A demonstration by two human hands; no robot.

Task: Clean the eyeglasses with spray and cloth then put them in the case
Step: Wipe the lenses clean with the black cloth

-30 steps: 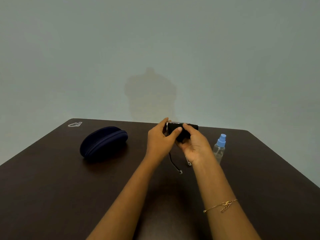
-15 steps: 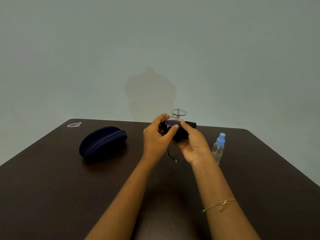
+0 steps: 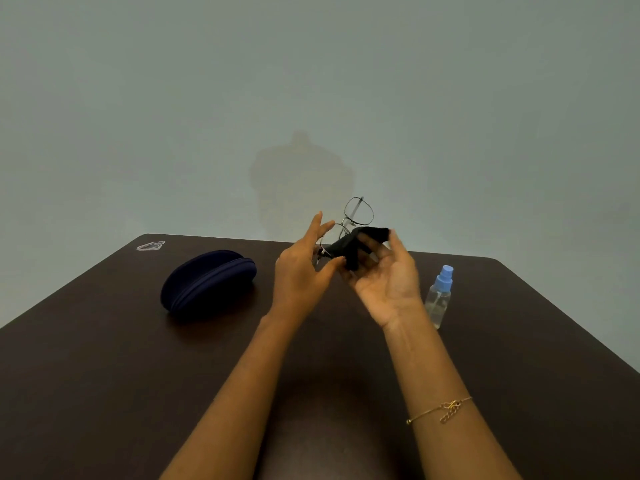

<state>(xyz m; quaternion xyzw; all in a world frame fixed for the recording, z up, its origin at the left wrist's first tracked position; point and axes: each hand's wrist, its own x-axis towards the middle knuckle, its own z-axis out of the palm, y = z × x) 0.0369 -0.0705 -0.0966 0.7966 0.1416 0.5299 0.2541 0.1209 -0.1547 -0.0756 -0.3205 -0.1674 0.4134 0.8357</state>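
Note:
Thin metal-framed eyeglasses [image 3: 358,212] are held up above the table's far edge, tilted so one lens stands above the other. My left hand [image 3: 300,271] pinches the lower end of the frame near a temple. My right hand [image 3: 384,275], palm up, holds a black cloth [image 3: 349,249] draped over its fingers against the lower lens. A closed navy zip case [image 3: 207,280] lies on the table to the left. A small clear spray bottle [image 3: 439,296] with a blue cap stands upright just right of my right wrist.
The dark brown table [image 3: 104,375] runs to a far edge near a plain grey-green wall. A small pale logo mark [image 3: 151,245] sits at the table's far left corner. A gold bracelet [image 3: 441,410] circles my right forearm.
Both hands have lifted the eyeglasses higher and turned them from level to tilted on end. My right hand has opened palm up, with the cloth now on the lower lens.

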